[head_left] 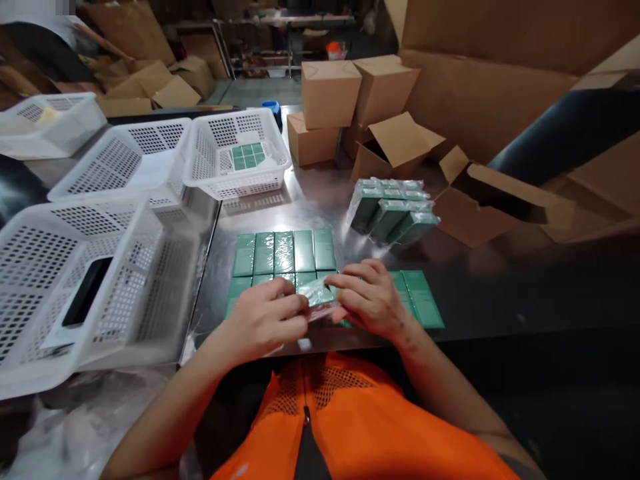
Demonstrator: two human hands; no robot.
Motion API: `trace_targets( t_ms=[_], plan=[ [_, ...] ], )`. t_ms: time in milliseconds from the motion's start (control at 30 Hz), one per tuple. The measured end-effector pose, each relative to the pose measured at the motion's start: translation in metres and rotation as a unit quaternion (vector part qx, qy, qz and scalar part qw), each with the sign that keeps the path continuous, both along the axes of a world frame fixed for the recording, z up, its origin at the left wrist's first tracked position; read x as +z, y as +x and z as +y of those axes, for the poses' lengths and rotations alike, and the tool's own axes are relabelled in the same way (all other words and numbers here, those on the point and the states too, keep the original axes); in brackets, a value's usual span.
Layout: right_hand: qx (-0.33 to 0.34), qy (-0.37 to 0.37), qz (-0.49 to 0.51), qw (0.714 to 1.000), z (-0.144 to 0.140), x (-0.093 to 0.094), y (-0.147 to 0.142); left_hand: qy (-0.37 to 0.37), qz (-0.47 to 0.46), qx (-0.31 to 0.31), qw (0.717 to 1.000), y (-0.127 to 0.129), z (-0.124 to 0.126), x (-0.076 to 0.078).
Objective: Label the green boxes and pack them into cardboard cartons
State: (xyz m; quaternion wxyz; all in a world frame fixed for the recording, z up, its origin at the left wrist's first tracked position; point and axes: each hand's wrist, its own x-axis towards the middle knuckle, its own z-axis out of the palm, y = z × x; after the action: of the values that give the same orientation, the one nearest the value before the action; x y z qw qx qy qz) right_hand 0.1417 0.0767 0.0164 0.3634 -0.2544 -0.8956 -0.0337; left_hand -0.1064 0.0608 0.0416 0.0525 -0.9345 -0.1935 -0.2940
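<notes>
Two bare hands, left hand (267,319) and right hand (370,299), pinch with curled fingers a small green box in crinkled clear wrap (316,293), held just above rows of flat green boxes (285,252) on the shiny metal table (320,207).

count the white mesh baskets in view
4: one far left, one beside it, one holding green boxes, one nearest at left. Others may lie out of frame.

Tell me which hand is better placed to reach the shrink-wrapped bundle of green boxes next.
Right, probably. The right hand lies on the same side as the shrink-wrapped bundle of green boxes; the left hand would have to cross over.
</notes>
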Motion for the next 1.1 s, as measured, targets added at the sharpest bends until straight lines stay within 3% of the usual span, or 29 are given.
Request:
trace_targets(
  t_ms=[67, 133, 200, 300, 433, 633, 800, 1000, 1100],
  plan=[
    [0.004, -0.016, -0.005, 1.0, -0.003, 0.003, -0.003, 0.062, 0.04, 0.033, 0.997, -0.003, 0.001, 0.003],
    [0.016, -0.074, 0.011, 0.997, -0.006, 0.004, -0.005, 0.057, 0.061, 0.055, 0.995, -0.005, 0.002, 0.0],
    [0.028, -0.152, 0.041, 0.987, -0.009, 0.001, -0.007, -0.043, 0.042, 0.089, 0.994, -0.006, 0.0, -0.01],
    [0.043, -0.257, 0.113, 0.959, -0.014, -0.003, -0.01, -0.204, -0.022, 0.161, 0.965, -0.006, -0.008, -0.031],
    [0.036, -0.335, 0.187, 0.923, -0.02, -0.011, -0.013, -0.262, -0.093, 0.212, 0.937, 0.0, -0.027, -0.05],
    [0.057, -0.34, 0.219, 0.913, -0.027, -0.028, -0.017, -0.238, -0.196, 0.137, 0.941, 0.01, -0.044, -0.05],
    [0.05, -0.403, 0.219, 0.887, -0.035, -0.031, -0.023, -0.277, -0.286, 0.121, 0.909, 0.014, -0.045, -0.059],
    [-0.016, -0.433, 0.145, 0.89, -0.038, -0.048, -0.023, -0.24, -0.287, 0.179, 0.91, 0.011, -0.046, -0.092],
    [-0.037, -0.416, 0.218, 0.882, -0.042, -0.051, -0.022, -0.233, -0.242, 0.208, 0.919, 0.011, -0.048, -0.101]
  ],
)
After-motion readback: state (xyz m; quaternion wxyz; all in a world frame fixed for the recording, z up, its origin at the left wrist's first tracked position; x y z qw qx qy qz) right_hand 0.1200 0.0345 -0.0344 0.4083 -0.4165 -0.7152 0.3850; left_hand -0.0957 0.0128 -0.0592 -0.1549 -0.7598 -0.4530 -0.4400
